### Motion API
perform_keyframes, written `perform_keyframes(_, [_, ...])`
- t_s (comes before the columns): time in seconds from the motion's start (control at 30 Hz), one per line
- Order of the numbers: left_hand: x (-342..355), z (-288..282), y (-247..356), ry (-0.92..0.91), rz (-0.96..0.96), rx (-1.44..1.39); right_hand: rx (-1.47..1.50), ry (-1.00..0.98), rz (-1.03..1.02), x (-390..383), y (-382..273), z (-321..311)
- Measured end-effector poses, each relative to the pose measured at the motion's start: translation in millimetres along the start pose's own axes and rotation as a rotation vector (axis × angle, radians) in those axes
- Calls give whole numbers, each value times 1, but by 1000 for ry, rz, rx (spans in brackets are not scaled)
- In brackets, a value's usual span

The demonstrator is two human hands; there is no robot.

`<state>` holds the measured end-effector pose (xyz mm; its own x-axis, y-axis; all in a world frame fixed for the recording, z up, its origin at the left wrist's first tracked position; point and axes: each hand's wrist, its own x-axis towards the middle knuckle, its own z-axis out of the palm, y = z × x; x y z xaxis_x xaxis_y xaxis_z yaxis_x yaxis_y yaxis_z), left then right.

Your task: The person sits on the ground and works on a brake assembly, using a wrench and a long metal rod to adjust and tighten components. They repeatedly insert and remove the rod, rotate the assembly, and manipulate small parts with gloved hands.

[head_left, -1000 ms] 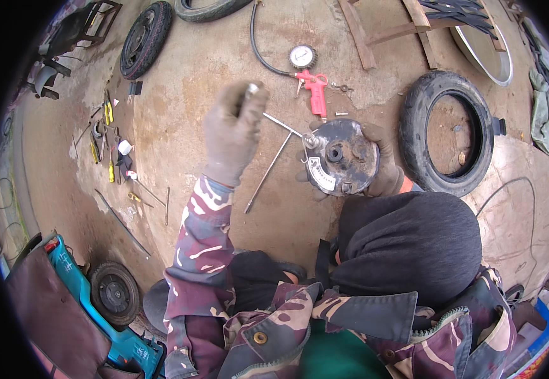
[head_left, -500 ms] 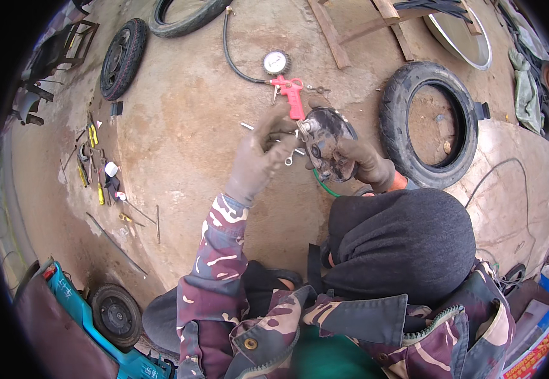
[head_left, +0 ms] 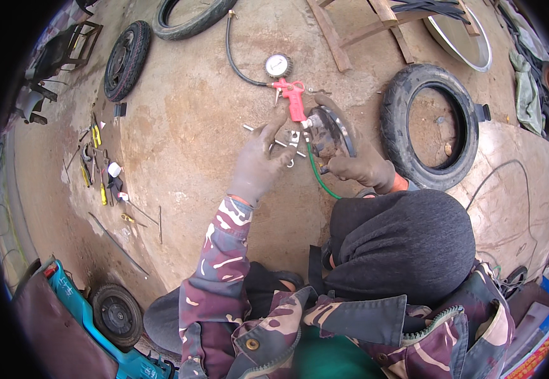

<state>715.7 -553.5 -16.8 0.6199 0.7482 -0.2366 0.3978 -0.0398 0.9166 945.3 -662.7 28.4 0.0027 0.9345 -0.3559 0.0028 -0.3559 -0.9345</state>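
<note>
My right hand (head_left: 366, 165), in a grey-brown glove, is closed around a dirty, dark round brake plate (head_left: 326, 138), tipped so that its curved edge faces right. A light metal stub sticks out at the plate's upper left. My left hand (head_left: 257, 165), gloved too, is just left of the plate. Between its thumb and fingers it pinches a small silvery metal lever (head_left: 294, 137), apart from the plate. Beneath lies a T-handled wrench (head_left: 278, 143) on the floor. Right beyond the hands rests a red tyre inflator gun (head_left: 295, 104) with a round gauge (head_left: 277, 65).
A green hose (head_left: 320, 174) runs below the plate. To the right lies a black tyre (head_left: 393, 126); another tyre (head_left: 192, 28) and a wheel (head_left: 127, 61) lie farther off. Scattered hand tools (head_left: 103, 194) are at left. A wooden stand (head_left: 331, 38) is beyond, beside a metal basin (head_left: 482, 54).
My left hand has drawn back a little from the brake plate, and the small metal lever now shows at its fingertips. My right hand has turned the plate more onto its edge.
</note>
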Motion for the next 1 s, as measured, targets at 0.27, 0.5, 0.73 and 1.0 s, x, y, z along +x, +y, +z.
perform_keyframes(0.27, [-8, 1, 15, -110, -167, -854, -470, 8, -239, 12, -15, 14])
perform_keyframes(0.5, [-12, 15, 7, 8, -200, -860, -671, -79, -222, 7, -31, 15])
perform_keyframes(0.73, [-13, 9, 14, -40, -147, -704, -632, -47, -332, 11, -19, 16])
perform_keyframes(1.0, [-14, 4, 12, 32, -63, -299, 219, -253, 129, 3, -3, 5])
